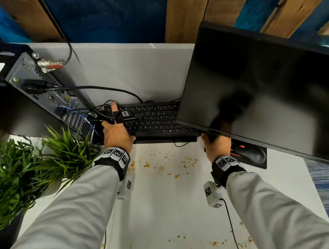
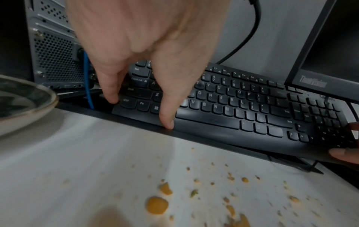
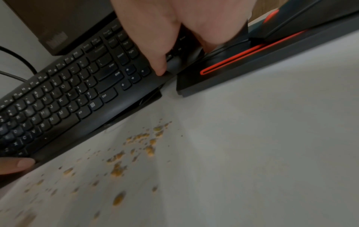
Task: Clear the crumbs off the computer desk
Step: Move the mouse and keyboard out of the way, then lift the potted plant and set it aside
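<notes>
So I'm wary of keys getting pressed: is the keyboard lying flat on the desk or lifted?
Lifted at the front: the keyboard shows a shadowed gap underneath, with the left hand and right hand gripping its ends.

Even indoor light, fisheye bending at edges, motion blur in dimmer wrist views.

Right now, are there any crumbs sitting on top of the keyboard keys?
No, the crumbs lie on the white desk in front of the keyboard, whose keys look bare in the left wrist view.
</notes>
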